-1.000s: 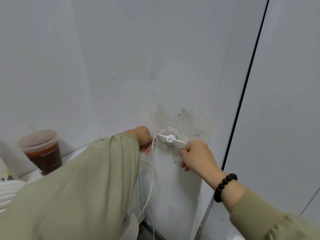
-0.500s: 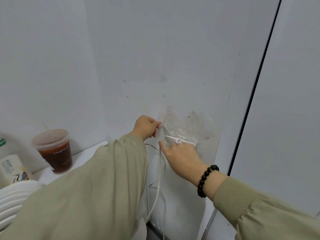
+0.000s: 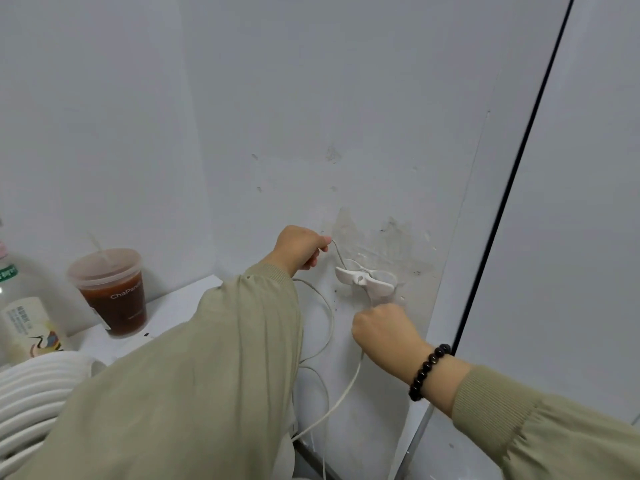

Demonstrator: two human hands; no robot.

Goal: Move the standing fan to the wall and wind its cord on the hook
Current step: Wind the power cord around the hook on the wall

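Right hand lower; two hands, one cord

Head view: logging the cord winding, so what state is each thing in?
Thin white cord: led behind the hook, rest hanging slack.
White plastic wall hook: mounted, cord passing behind it.
Left hand: pinches cord above hook.
Right hand: grips cord below hook.
Clear lidded cup of brown drink: upright.

The left arm stretched forward, its hand raised, fingers curled and pinching the cord. The right hand sat lower and to the right, fisted round the same cord, back toward the camera.
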